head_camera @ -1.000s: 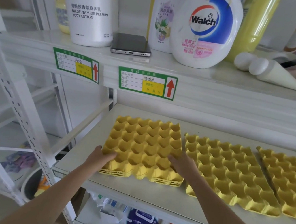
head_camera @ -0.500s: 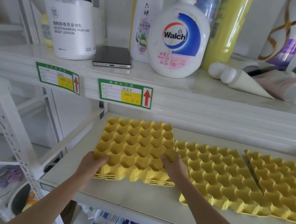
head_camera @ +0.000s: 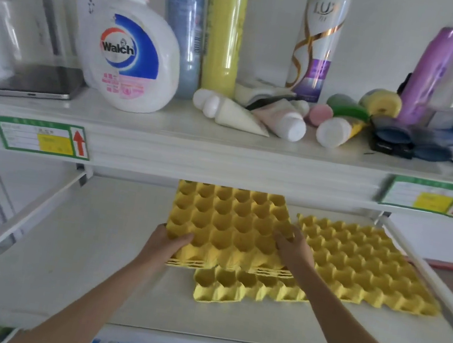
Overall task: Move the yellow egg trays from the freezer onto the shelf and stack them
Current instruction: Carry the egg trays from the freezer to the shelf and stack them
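Half a second ago the stack of trays (head_camera: 228, 227) sat at the left end of the white shelf (head_camera: 66, 250); now it has been carried right and partly covers the middle tray (head_camera: 245, 290), so the piles are merging. The left hand (head_camera: 162, 245) grips its near-left corner, the right hand (head_camera: 292, 247) clasps its right edge, beside the far tray (head_camera: 364, 262).
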